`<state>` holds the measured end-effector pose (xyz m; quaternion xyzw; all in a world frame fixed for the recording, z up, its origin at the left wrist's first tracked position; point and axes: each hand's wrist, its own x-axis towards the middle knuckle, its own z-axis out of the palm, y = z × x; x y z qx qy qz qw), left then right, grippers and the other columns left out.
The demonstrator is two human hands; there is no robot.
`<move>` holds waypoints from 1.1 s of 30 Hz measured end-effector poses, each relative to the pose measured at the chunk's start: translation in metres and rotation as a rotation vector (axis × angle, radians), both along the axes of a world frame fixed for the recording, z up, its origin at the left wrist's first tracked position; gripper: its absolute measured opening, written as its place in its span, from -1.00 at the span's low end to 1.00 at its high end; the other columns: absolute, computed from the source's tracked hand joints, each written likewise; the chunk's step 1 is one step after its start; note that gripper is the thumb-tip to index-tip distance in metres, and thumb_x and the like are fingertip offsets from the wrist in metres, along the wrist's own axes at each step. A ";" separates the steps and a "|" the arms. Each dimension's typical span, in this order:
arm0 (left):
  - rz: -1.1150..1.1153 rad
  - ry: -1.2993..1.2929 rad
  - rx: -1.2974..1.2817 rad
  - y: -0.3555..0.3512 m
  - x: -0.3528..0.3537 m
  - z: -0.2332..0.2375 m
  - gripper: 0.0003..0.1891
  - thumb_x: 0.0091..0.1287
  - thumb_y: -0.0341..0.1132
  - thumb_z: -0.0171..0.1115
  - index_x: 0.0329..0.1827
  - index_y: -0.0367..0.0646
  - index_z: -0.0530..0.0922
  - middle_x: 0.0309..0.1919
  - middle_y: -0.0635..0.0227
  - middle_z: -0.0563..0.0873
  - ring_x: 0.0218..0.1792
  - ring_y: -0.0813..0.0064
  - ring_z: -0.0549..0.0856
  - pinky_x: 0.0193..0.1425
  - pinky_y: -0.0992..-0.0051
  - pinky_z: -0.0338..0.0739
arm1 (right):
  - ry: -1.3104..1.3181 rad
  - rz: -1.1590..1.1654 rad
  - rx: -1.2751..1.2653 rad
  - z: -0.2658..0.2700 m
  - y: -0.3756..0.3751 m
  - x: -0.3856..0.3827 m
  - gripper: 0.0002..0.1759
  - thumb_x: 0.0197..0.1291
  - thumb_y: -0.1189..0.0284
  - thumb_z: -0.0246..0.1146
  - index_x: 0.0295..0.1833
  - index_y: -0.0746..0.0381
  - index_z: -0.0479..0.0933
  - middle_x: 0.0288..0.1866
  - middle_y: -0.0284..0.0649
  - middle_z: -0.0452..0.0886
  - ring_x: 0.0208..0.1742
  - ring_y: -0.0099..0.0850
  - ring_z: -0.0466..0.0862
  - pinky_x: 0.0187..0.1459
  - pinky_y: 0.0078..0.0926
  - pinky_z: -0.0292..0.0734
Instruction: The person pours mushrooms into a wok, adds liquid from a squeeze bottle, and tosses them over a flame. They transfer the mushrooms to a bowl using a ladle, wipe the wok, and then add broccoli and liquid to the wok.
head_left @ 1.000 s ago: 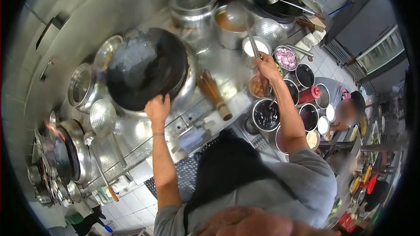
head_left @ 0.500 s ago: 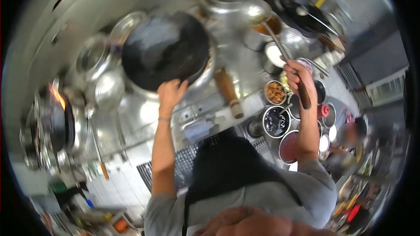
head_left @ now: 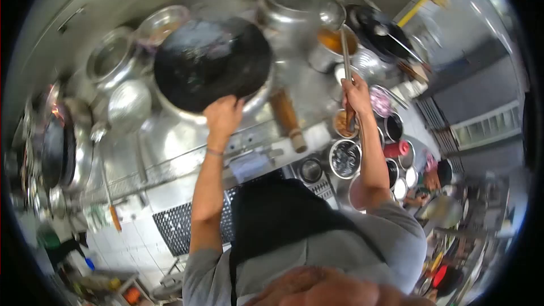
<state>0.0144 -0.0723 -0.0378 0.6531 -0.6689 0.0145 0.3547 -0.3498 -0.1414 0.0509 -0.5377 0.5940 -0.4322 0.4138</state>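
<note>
My left hand (head_left: 224,118) is closed on the near rim of a large black wok (head_left: 212,71), which sits over a stove ring. Dark and shiny inside, the wok shows small light specks. In my right hand (head_left: 357,97) is the handle of a long metal ladle (head_left: 347,51). The ladle's bowl points away from me, close beside a metal pot of orange liquid (head_left: 336,41). Below my right forearm stand containers of ingredients, among them a bowl of dark sauce (head_left: 345,158) and a bowl of brown pieces (head_left: 343,124).
A bamboo wok brush (head_left: 288,122) lies right of the wok. Behind it stands a large metal pot (head_left: 290,3). Left are a perforated strainer (head_left: 130,105) and another wok (head_left: 56,147) near a flame. A second black wok (head_left: 377,33) sits at the back right.
My right hand has moved left with the ladle, whose handle now points more straight away from me. My left hand keeps its hold on the wok rim. The camera view has shifted.
</note>
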 end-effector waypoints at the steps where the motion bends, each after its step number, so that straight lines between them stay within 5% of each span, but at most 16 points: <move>1: 0.002 0.006 -0.023 -0.001 -0.001 -0.001 -0.65 0.23 -0.12 0.38 -0.58 -0.15 0.53 -0.51 0.15 0.69 -0.42 0.04 0.71 -0.35 0.10 0.56 | 0.076 -0.040 -0.021 0.001 -0.005 -0.015 -0.84 0.35 0.41 0.20 -0.05 0.27 0.49 -0.58 -0.40 0.42 -0.74 -0.60 0.40 -0.73 -0.53 0.33; 8: 0.023 -0.026 0.015 -0.005 -0.002 -0.007 -0.63 0.25 -0.13 0.37 -0.57 -0.19 0.51 -0.50 0.11 0.67 -0.43 -0.01 0.69 -0.34 0.09 0.54 | -0.062 -0.116 0.167 -0.017 -0.028 -0.057 -0.87 0.33 0.44 0.23 -0.10 0.24 0.48 -0.57 -0.45 0.40 -0.70 -0.62 0.39 -0.70 -0.59 0.28; 11: 0.041 -0.031 0.041 -0.004 -0.003 -0.007 -0.67 0.22 -0.15 0.39 -0.56 -0.16 0.52 -0.49 0.14 0.67 -0.42 0.00 0.68 -0.33 0.08 0.54 | -0.293 -0.110 0.224 -0.018 -0.033 -0.065 -0.85 0.30 0.45 0.22 -0.28 0.28 0.44 -0.50 -0.31 0.48 -0.74 -0.52 0.41 -0.71 -0.43 0.39; 16: 0.002 -0.011 0.025 -0.002 -0.002 -0.006 -0.67 0.21 -0.16 0.40 -0.56 -0.15 0.51 -0.49 0.15 0.67 -0.42 0.03 0.69 -0.34 0.10 0.54 | -0.450 -0.072 0.310 -0.023 -0.048 -0.084 -0.71 0.38 0.19 0.14 -0.40 0.06 0.42 -0.71 -0.47 0.34 -0.77 -0.49 0.33 -0.70 -0.41 0.20; 19: -0.015 -0.014 0.023 -0.005 0.002 -0.008 -0.69 0.21 -0.14 0.39 -0.55 -0.14 0.53 -0.49 0.17 0.68 -0.40 0.05 0.70 -0.34 0.12 0.55 | -0.602 -0.038 0.251 0.007 -0.029 -0.069 -0.88 0.43 0.38 0.15 -0.15 0.18 0.39 -0.50 -0.43 0.44 -0.67 -0.70 0.34 -0.75 -0.64 0.21; 23: 0.003 0.008 0.079 -0.004 0.004 -0.007 -0.71 0.23 -0.12 0.37 -0.50 -0.12 0.59 -0.45 0.16 0.73 -0.35 0.06 0.74 -0.29 0.10 0.59 | -0.899 0.190 0.286 0.038 -0.001 -0.036 -0.78 0.50 0.36 0.08 0.04 0.27 0.50 -0.43 -0.41 0.41 -0.69 -0.69 0.30 -0.77 -0.67 0.21; 25: 0.008 0.002 0.122 -0.003 0.006 -0.005 -0.69 0.24 -0.06 0.36 -0.48 -0.13 0.65 -0.47 0.11 0.75 -0.37 0.02 0.76 -0.28 0.06 0.63 | -1.162 0.385 0.380 0.032 0.002 -0.016 -0.60 0.53 0.44 0.00 0.34 0.45 0.34 -0.29 -0.27 0.42 -0.66 -0.66 0.32 -0.77 -0.66 0.23; 29: 0.007 -0.007 0.132 -0.002 0.005 0.001 -0.69 0.25 -0.06 0.36 -0.46 -0.13 0.67 -0.45 0.10 0.76 -0.36 -0.01 0.77 -0.27 0.05 0.66 | -1.539 0.538 0.698 -0.007 -0.016 0.041 -0.50 0.53 0.46 -0.01 0.42 0.53 0.13 -0.21 -0.21 0.42 -0.63 -0.65 0.35 -0.72 -0.67 0.25; 30: -0.001 -0.016 0.137 0.000 0.005 0.010 -0.69 0.26 -0.06 0.35 -0.45 -0.13 0.67 -0.44 0.10 0.77 -0.36 -0.01 0.77 -0.27 0.05 0.66 | -1.428 0.444 0.695 -0.014 -0.018 0.064 -0.54 0.51 0.43 0.03 0.41 0.41 0.24 -0.35 -0.29 0.43 -0.65 -0.62 0.34 -0.72 -0.59 0.26; 32: -0.023 -0.020 0.122 0.005 0.004 0.008 -0.69 0.27 -0.06 0.35 -0.43 -0.13 0.67 -0.45 0.11 0.76 -0.37 -0.03 0.77 -0.29 0.04 0.65 | -0.348 0.275 0.392 -0.019 0.013 0.114 -0.59 0.47 0.39 0.09 0.35 0.29 0.34 -0.52 -0.38 0.41 -0.65 -0.59 0.40 -0.70 -0.55 0.29; 33: -0.021 -0.014 0.116 0.003 0.007 0.005 -0.69 0.27 -0.06 0.34 -0.43 -0.13 0.67 -0.45 0.11 0.76 -0.38 -0.03 0.76 -0.30 0.04 0.64 | -0.209 0.390 0.276 -0.065 0.007 0.117 -0.54 0.41 0.40 0.15 0.38 0.24 0.40 -0.60 -0.42 0.44 -0.62 -0.58 0.49 -0.67 -0.54 0.33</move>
